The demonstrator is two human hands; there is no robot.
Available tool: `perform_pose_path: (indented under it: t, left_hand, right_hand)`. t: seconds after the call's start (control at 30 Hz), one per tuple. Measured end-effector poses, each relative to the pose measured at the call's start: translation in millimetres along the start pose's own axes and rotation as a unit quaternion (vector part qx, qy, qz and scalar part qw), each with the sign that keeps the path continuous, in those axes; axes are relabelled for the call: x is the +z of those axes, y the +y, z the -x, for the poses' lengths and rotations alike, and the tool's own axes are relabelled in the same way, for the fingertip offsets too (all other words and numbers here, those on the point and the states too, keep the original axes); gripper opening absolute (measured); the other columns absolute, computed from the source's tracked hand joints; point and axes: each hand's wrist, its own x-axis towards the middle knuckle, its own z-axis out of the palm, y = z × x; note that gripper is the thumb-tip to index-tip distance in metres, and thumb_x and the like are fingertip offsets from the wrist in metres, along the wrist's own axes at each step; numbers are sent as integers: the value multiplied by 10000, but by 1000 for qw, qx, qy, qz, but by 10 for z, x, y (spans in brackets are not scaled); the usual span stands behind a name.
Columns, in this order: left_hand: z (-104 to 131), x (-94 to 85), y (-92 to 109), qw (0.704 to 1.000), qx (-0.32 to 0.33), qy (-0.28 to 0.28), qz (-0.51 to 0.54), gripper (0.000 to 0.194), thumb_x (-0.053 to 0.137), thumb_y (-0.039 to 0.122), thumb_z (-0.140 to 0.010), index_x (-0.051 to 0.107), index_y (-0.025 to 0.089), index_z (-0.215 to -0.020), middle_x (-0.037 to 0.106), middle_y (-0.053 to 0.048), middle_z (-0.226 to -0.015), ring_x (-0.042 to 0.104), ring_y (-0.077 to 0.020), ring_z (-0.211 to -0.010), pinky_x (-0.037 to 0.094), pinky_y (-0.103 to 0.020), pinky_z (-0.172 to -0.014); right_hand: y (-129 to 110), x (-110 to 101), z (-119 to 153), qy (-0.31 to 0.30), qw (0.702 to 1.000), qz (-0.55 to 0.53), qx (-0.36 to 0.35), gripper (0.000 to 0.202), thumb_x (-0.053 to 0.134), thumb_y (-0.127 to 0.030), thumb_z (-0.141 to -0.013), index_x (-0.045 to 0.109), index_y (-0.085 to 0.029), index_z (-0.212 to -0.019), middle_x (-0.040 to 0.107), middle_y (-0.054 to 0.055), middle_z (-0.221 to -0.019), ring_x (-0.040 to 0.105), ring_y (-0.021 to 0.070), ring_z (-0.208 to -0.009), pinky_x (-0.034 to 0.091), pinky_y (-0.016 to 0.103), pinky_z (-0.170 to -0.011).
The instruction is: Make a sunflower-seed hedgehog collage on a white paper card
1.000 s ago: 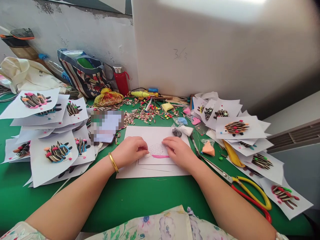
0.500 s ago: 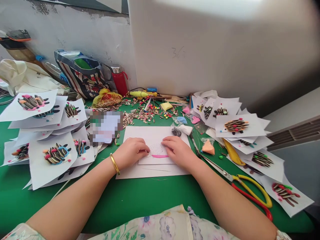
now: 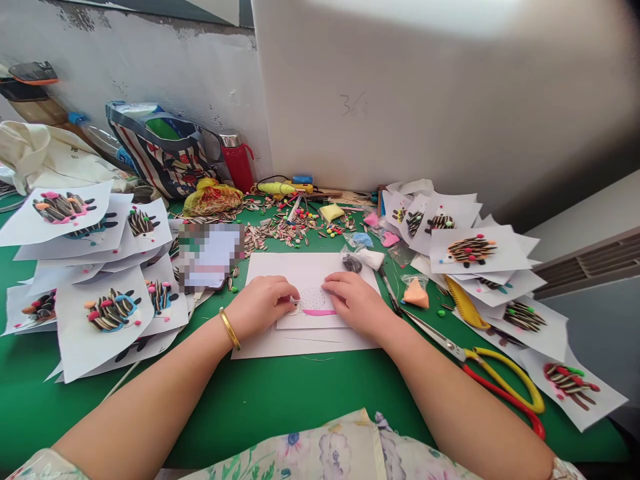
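- Small sheet: on larger paper on the tabletop, pink strip along its drawing.
- Left hand: thumb and fingertips close together at the drawing's edge; cannot tell if they pinch anything.
- Right hand: fingers side by side, resting on the sheet.
- Clear bag: orange clay inside.
- Another clear bag: black clay.
- Striped bag: something green inside.

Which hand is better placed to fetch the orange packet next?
Right, I'd say. The right hand is at the right side of the drawing, nearer the orange packet; the left hand is at its far left side.
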Motion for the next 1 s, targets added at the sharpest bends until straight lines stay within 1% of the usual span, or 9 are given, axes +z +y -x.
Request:
perform_pose_path:
  t: [0.07, 0.17, 0.5, 0.8, 1.0]
  left_hand:
    - [-3, -5, 10, 1000, -1, -2, -7, 102, 639, 194, -832, 729, 231, -864, 673, -19, -817, 614, -183, -768, 439, -291, -732]
    - [-4, 1, 8, 1000, 13, -4, -11, 114, 624, 184, -843, 728, 228, -835, 676, -24, -833, 616, -181, -786, 440, -289, -748]
    - [0, -14, 38, 1000, 15, -9, -21, 136, 613, 195, -861, 746, 219, -870, 679, -29, -857, 615, -173, -798, 446, -282, -762]
    - [8, 15, -7, 999, 30, -7, -23, 171, 595, 197, -879, 757, 231, -923, 680, -29, -873, 621, -176, -823, 449, -284, -775]
    - [1, 8, 30, 999, 15, -3, -32, 141, 604, 183, -857, 738, 222, -874, 676, -25, -853, 614, -178, -805, 443, -291, -763]
  right_hand:
    - [-2, -3, 1, 0, 1000, 0, 0, 320, 514, -83, -870, 699, -201, -1103, 661, 86, -1165, 589, 227, -1101, 504, 410, -985]
    - [-7, -6, 2, -1, 1000, 1, 3, 315, 515, -82, -871, 701, -196, -1098, 660, 86, -1170, 587, 227, -1101, 503, 405, -986]
    - [-11, -4, -3, -6, 1000, 2, 9, 311, 528, -79, -865, 703, -185, -1100, 658, 89, -1172, 584, 227, -1105, 498, 404, -991]
    - [-9, -7, 3, -2, 1000, 1, 5, 306, 523, -85, -872, 700, -185, -1102, 658, 94, -1173, 583, 226, -1104, 501, 407, -989]
    - [5, 4, 2, 0, 1000, 0, 4, 308, 525, -87, -868, 702, -187, -1099, 660, 91, -1168, 585, 226, -1103, 500, 406, -991]
